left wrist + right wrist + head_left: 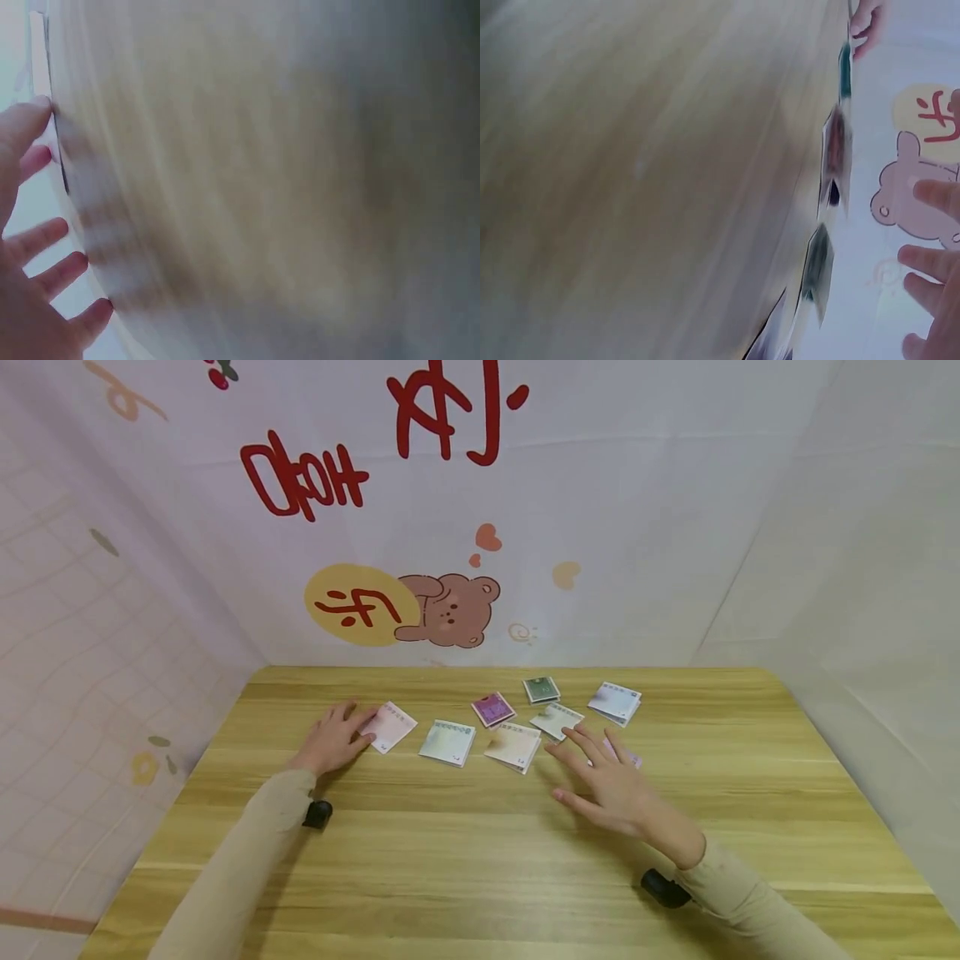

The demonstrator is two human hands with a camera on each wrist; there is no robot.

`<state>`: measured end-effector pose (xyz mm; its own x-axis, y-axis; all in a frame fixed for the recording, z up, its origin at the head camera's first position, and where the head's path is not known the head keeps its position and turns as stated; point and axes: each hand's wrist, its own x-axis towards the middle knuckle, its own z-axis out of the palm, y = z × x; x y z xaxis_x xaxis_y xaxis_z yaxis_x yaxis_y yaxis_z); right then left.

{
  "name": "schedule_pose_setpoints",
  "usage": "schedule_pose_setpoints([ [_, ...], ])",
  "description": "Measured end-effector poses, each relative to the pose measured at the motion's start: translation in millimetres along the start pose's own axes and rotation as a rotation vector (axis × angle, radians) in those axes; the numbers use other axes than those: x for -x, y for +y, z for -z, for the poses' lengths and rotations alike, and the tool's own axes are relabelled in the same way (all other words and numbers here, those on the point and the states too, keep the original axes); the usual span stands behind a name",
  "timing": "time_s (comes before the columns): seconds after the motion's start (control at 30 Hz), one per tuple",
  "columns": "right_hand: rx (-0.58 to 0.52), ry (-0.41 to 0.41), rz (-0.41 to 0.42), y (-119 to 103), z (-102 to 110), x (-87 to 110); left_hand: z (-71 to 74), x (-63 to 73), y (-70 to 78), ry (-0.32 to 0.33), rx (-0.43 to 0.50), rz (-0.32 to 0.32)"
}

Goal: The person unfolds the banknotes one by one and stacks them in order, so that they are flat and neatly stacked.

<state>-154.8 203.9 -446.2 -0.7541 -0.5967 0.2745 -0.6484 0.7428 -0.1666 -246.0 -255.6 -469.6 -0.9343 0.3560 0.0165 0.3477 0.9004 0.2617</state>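
Note:
In the head view, my left hand [332,739] touches a pink folded banknote [392,728] at its left corner, with thumb and index finger on either side. The left wrist view shows this hand [34,247] with fingers spread and the thumb at the note's edge. My right hand [611,785] is spread palm down above the table. It partly covers a purple folded note [632,758], and a fingertip overlaps a pale green folded note [557,721]. A tan folded note [513,747] lies left of that hand, with a bluish-green one [447,742] farther left.
Behind these lie a magenta folded note [492,709], a dark green one [542,689] and a pale blue one [615,702]. The wooden table [450,877] meets a printed white backdrop [637,510] at its far edge.

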Motion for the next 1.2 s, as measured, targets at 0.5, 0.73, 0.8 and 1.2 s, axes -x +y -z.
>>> schedule_pose_setpoints([
  [0.5, -0.211, 0.062, 0.045, -31, -21, -42.4, 2.2, -0.8, 12.3, 0.079, 0.294, -0.001],
  [0.73, -0.321, 0.012, 0.042, -59, -37, -79.2, -4.8, 0.3, 11.0, 0.083, 0.564, 0.122],
  [0.8, -0.377, 0.013, 0.035, -67, -44, -90.4, -5.9, 0.1, 10.3, 0.083, 0.578, 0.139],
  [1.2, -0.418, 0.004, -0.168, -109, -92, -164.9, -4.7, 1.5, 10.9, 0.073, 0.595, 0.138],
])
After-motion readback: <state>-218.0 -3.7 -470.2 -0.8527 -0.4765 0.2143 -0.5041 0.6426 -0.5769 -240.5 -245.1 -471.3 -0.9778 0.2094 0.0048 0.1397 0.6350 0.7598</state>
